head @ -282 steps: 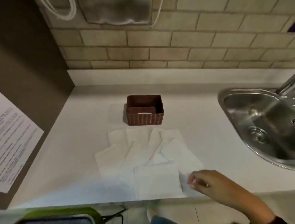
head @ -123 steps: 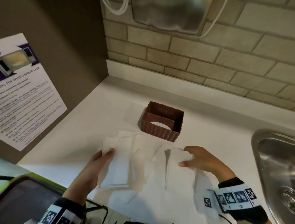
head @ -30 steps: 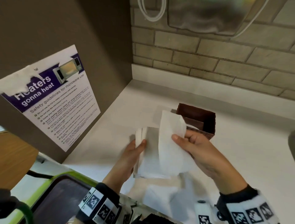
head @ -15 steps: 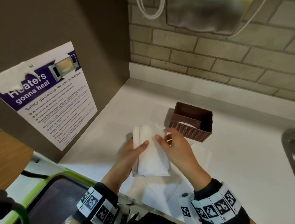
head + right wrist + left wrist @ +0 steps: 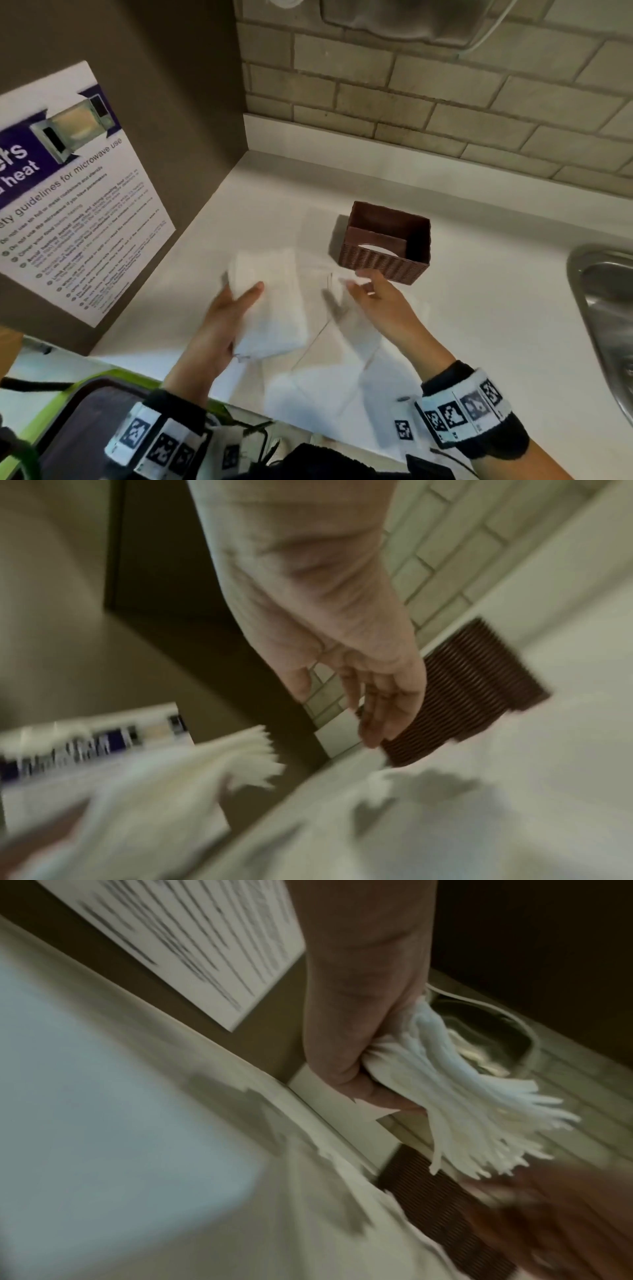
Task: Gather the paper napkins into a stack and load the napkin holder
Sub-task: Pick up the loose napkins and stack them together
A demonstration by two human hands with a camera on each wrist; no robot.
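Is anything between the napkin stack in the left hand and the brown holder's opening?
Only the right hand, open, hovering just in front of the brown ribbed napkin holder; the white paper napkin stack is gripped in the left hand. The holder's top is open.

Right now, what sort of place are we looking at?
Likely a shared kitchenette, perhaps in an office. A microwave safety poster hangs on the side panel, a steel sink is set into the white countertop, and a brick-tile backsplash runs behind the brown napkin holder.

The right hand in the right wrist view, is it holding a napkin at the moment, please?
No, the right hand hangs with relaxed fingers and nothing between them, in front of the napkin holder.
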